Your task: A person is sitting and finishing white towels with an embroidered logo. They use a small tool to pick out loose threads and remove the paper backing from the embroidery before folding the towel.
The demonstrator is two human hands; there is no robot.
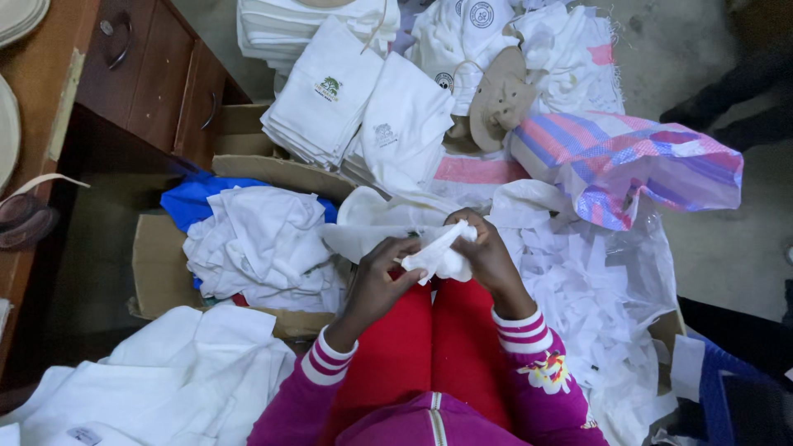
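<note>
The person sits with red-trousered knees (pixel 438 339) drawn up, and everything else lies around that lap. Just above the knees both hands work one small piece of white cloth (pixel 442 252). The left hand (pixel 382 277) is curled nearly closed, thumb and forefinger pinching the cloth's near edge. The right hand (pixel 487 252) is closed round its far end, fingers bent over the top, so the cloth is bunched between the two.

As for how far the work has got, I judge it about midway. Beyond the knees, at the far side, stand neat stacks of folded white cloths (pixel 363 107), some bearing a small printed emblem, which look finished. To the right of the knees a deep drift of loose white scraps (pixel 595 289) spreads over the floor, and a striped pink-and-blue woven bag (pixel 636 161) lies beyond that drift. To the left of the knees a cardboard box (pixel 157 272) holds a rumpled heap of white garments (pixel 260 248) with a bit of blue fabric (pixel 190 202) under them; these look unsorted. Nearer, left of the lap, more white cloth (pixel 165 380) lies spread out. A wooden cabinet (pixel 157 66) stands further left of the box.

So plenty is stacked, and plenty remains loose; only one piece is in hand.
</note>
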